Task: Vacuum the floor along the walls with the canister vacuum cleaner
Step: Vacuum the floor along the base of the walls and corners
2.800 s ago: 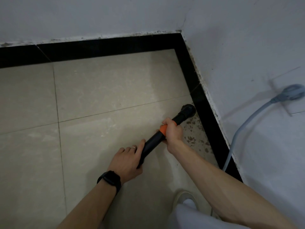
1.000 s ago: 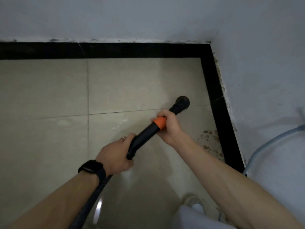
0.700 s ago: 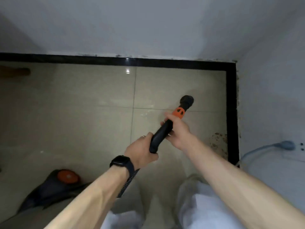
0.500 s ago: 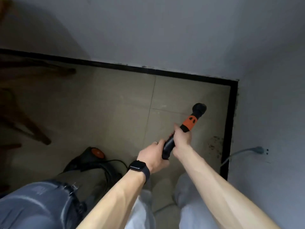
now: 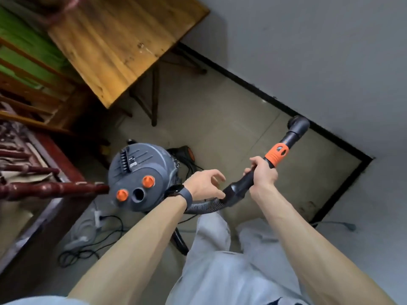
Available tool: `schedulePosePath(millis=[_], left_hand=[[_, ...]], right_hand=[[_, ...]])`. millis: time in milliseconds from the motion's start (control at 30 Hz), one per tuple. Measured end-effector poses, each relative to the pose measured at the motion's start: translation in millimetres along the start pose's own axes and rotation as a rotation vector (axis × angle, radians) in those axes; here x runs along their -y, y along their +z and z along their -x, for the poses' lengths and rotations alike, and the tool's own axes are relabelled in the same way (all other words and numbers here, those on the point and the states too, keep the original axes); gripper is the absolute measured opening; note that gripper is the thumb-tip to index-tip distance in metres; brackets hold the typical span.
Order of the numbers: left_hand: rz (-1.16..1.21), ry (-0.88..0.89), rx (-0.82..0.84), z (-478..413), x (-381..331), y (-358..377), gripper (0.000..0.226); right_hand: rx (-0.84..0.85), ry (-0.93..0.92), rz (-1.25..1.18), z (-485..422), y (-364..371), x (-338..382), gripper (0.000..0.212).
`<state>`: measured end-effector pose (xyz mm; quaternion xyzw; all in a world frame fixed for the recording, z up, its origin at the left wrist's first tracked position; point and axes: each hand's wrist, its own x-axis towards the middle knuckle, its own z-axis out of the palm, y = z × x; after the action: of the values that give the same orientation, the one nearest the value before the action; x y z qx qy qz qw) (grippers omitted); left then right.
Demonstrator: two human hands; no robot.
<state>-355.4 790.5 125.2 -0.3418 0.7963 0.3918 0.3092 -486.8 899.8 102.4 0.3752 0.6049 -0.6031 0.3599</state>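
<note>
While the right hand point(image 5: 262, 173) grips the black wand point(image 5: 239, 188), its nozzle point(image 5: 298, 125) by the black skirting point(image 5: 341, 143) right of centre, the left hand point(image 5: 203, 186) spreads loose fingers beside the hose point(image 5: 204, 206), holding nothing; the grey canister vacuum point(image 5: 141, 179) stands centre-left.

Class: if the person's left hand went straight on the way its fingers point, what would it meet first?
Probably the black vacuum handle, which the right hand grips further up. The left hand is open and its fingers point toward that handle from close by. Depth is unclear from this one view.
</note>
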Motion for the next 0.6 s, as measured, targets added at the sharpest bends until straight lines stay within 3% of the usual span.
schedulePosePath(millis=[167, 267, 433, 600], left_hand=[[0.07, -0.132, -0.251, 46.5, 64.7, -8.3, 0.026], [0.137, -0.209, -0.317, 70.3, 109.8, -6.5, 0.025], [0.142, -0.267, -0.336, 93.1, 187.3, -5.7, 0.024], [0.082, -0.193, -0.273, 101.6, 260.2, 0.9, 0.028]], right_hand=[[0.074, 0.016, 0.056, 38.2, 9.9, -31.2, 0.021], [0.087, 0.019, 0.059, 54.9, 16.5, -57.4, 0.02], [0.066, 0.001, 0.022, 70.5, 26.2, -106.4, 0.021], [-0.006, -0.037, -0.052, 92.1, 25.4, -169.9, 0.022]])
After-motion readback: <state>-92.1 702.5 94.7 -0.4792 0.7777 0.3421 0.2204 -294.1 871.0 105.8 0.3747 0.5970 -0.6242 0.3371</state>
